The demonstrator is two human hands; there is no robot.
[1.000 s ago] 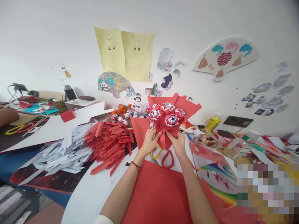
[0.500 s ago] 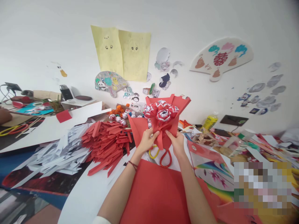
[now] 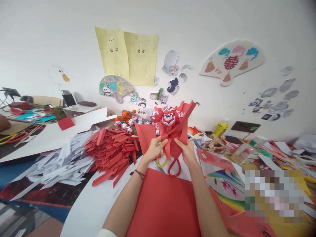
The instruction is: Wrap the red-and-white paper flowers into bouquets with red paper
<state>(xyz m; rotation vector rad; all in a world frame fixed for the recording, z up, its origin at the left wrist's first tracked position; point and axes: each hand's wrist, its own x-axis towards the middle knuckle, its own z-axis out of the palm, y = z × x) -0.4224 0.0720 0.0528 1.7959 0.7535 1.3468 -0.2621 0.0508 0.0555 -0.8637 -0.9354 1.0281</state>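
A paper flower bouquet [image 3: 169, 119] of red-and-white blooms, wrapped in red paper, stands upright between my two hands. My left hand [image 3: 156, 148] is closed on the wrapper's lower left, its thumb pressed to the front beside a red ribbon or strip [image 3: 168, 148] at the gathered waist. On the other side my right hand [image 3: 186, 148] pinches the wrapper, thumb in front and fingers behind it. Below the bouquet show the red and yellow handle loops of scissors [image 3: 174, 168], whose blades are hidden. A flat sheet of red paper [image 3: 164, 204] lies between my forearms.
Piles of folded red paper strips [image 3: 112, 149] and white paper strips [image 3: 64, 158] lie to the left. Several finished paper flowers [image 3: 124, 125] sit behind them. A yellow bottle [image 3: 220, 128] stands at the back right, among scraps. Another pair of scissors [image 3: 14, 137] lies far left.
The top of the bouquet has tilted slightly left and down, and the wrapper's right flap has folded inward. Both hands keep their grip at the waist. The view has shifted slightly.
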